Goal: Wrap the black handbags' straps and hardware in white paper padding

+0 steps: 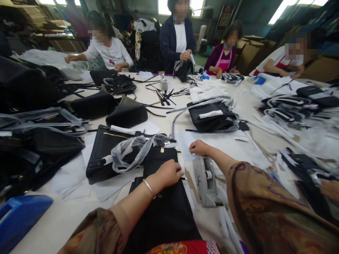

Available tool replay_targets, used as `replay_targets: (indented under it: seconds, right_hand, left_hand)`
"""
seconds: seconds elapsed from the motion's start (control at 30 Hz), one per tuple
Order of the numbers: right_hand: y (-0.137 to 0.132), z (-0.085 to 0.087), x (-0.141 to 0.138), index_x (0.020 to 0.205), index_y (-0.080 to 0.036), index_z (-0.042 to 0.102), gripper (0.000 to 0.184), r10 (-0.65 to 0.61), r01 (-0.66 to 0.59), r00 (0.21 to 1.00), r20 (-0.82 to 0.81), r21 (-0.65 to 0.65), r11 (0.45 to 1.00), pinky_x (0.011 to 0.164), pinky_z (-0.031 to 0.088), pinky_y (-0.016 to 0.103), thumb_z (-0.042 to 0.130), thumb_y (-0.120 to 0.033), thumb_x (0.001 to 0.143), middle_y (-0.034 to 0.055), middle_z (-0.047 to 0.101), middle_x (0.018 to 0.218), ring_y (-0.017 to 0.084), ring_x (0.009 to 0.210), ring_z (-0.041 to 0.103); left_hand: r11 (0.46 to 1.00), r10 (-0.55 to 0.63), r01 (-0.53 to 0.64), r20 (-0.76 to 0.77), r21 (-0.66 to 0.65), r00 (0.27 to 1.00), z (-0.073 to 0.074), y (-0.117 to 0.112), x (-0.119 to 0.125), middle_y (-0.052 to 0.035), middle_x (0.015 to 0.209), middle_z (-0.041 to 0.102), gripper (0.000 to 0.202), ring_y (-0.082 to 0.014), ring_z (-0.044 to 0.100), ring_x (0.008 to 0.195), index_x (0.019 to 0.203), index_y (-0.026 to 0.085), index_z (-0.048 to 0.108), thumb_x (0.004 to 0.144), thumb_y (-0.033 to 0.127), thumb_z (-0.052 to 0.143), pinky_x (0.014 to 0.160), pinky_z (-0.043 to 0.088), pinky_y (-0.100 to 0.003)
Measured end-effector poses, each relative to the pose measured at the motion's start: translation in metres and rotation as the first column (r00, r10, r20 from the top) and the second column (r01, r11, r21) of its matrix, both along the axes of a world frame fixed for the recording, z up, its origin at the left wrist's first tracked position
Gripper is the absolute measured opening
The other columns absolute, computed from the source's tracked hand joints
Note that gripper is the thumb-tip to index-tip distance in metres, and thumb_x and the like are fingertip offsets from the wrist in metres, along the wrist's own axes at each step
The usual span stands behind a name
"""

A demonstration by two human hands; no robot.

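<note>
A black handbag (166, 215) lies flat in front of me, its lower end near my body. My left hand (168, 173), with a bangle at the wrist, is closed over the bag's right edge; what its curled fingers hold is hidden. Beyond the bag's right side my right hand (200, 148) is closed in a pinch above white paper sheets (225, 144); I cannot make out what is between its fingertips. Just below that hand stands a grey tape dispenser (206, 183). Another black handbag (106, 151) with clear plastic-wrapped handles (127, 155) lies at the left.
A blue tape dispenser (23, 215) stands at the left front. More black bags (127, 111) and a wrapped bag (209, 116) lie across the white table (174, 121). Loose black straps (165, 97) lie mid-table. Several co-workers sit or stand opposite; a co-worker's hand (331, 190) shows at right.
</note>
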State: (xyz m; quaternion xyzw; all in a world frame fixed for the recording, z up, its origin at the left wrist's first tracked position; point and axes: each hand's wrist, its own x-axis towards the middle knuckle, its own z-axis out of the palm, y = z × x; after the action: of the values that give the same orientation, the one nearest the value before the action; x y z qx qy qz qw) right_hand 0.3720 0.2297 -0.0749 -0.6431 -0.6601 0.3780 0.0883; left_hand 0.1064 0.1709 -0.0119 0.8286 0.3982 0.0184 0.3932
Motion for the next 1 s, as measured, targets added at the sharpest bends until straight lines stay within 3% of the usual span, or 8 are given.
replay_targets:
  seconds: [0.03, 0.1, 0.13, 0.2, 0.33, 0.63, 0.83, 1.0]
  right_hand:
    - [-0.001, 0.000, 0.001, 0.073, -0.014, 0.075, 0.018, 0.005, -0.005, 1.000, -0.009, 0.013, 1.000, 0.056, 0.040, 0.020, 0.060, -0.016, 0.064, -0.0008, 0.068, 0.063, 0.012, 0.058, 0.056]
    - [-0.003, -0.001, 0.004, 0.073, -0.014, 0.075, 0.018, 0.018, -0.017, 1.000, -0.023, 0.036, 0.999, 0.058, 0.040, 0.021, 0.060, -0.017, 0.065, -0.0011, 0.068, 0.064, 0.012, 0.061, 0.057]
    - [-0.004, -0.001, 0.005, 0.073, -0.014, 0.075, 0.018, 0.024, -0.023, 0.999, -0.029, 0.046, 0.999, 0.058, 0.040, 0.021, 0.060, -0.017, 0.065, -0.0013, 0.068, 0.064, 0.012, 0.061, 0.057]
    - [-0.005, -0.003, 0.006, 0.073, -0.014, 0.075, 0.017, 0.034, -0.031, 0.999, -0.038, 0.062, 0.998, 0.060, 0.040, 0.021, 0.061, -0.019, 0.066, -0.0015, 0.068, 0.064, 0.012, 0.063, 0.057]
    - [-0.006, -0.008, 0.009, 0.077, -0.014, 0.077, 0.019, 0.037, -0.034, 0.998, -0.041, 0.077, 0.996, 0.061, 0.040, 0.021, 0.061, -0.019, 0.067, -0.0011, 0.069, 0.066, 0.013, 0.065, 0.058]
    - [-0.004, -0.004, 0.008, 0.077, -0.015, 0.077, 0.020, 0.059, -0.059, 0.998, 0.002, 0.096, 0.994, 0.059, 0.039, 0.021, 0.060, -0.017, 0.068, -0.0004, 0.070, 0.064, 0.013, 0.063, 0.059]
    - [-0.002, -0.005, 0.010, 0.077, -0.014, 0.077, 0.020, 0.071, -0.069, 0.997, -0.017, 0.087, 0.994, 0.057, 0.039, 0.021, 0.059, -0.017, 0.068, -0.0001, 0.069, 0.064, 0.013, 0.062, 0.058]
    - [-0.002, -0.010, 0.012, 0.076, -0.015, 0.075, 0.019, -0.012, 0.013, 0.994, -0.110, 0.014, 1.000, 0.054, 0.039, 0.020, 0.059, -0.018, 0.066, -0.0022, 0.064, 0.057, 0.012, 0.057, 0.056]
  left_hand:
    - [0.977, 0.163, -0.147, 0.093, -0.154, 0.982, -0.009, 0.010, 0.013, -0.0099, 0.082, 0.066, 0.021, -0.0238, 0.064, 0.081, 0.085, 0.015, 0.073, 0.083, 0.032, 0.062, 0.079, 0.053, -0.039]
    - [0.811, 0.474, -0.369, 0.140, -0.455, 0.869, -0.027, 0.026, 0.037, -0.0064, 0.076, 0.063, 0.018, -0.0169, 0.061, 0.067, 0.085, 0.013, 0.069, 0.085, 0.029, 0.060, 0.066, 0.054, -0.032]
    - [0.721, 0.570, -0.423, 0.122, -0.548, 0.813, -0.036, 0.032, 0.048, -0.0054, 0.075, 0.061, 0.018, -0.0145, 0.058, 0.063, 0.085, 0.012, 0.066, 0.086, 0.029, 0.059, 0.060, 0.053, -0.029]
    - [0.634, 0.644, -0.458, 0.098, -0.623, 0.759, -0.049, 0.041, 0.067, -0.0044, 0.075, 0.059, 0.020, -0.0114, 0.055, 0.059, 0.086, 0.012, 0.063, 0.088, 0.032, 0.058, 0.055, 0.052, -0.026]
    - [0.571, 0.680, -0.464, 0.073, -0.677, 0.730, -0.065, 0.050, 0.094, -0.0030, 0.071, 0.056, 0.025, -0.0102, 0.054, 0.059, 0.080, 0.012, 0.060, 0.087, 0.036, 0.063, 0.055, 0.053, -0.025]
    - [0.510, 0.723, -0.496, 0.038, -0.703, 0.690, -0.081, 0.064, 0.111, 0.0008, 0.062, 0.053, 0.012, -0.0093, 0.052, 0.054, 0.075, 0.014, 0.059, 0.081, 0.020, 0.067, 0.056, 0.052, -0.025]
    - [0.524, 0.711, -0.490, 0.040, -0.697, 0.703, -0.081, 0.066, 0.110, 0.0004, 0.060, 0.053, 0.012, -0.0075, 0.049, 0.051, 0.071, 0.013, 0.059, 0.083, 0.015, 0.061, 0.055, 0.051, -0.023]
    - [0.555, 0.698, -0.473, 0.074, -0.684, 0.712, -0.080, 0.064, 0.110, 0.0002, 0.063, 0.054, 0.011, -0.0067, 0.048, 0.050, 0.075, 0.012, 0.060, 0.086, 0.015, 0.058, 0.054, 0.049, -0.021]
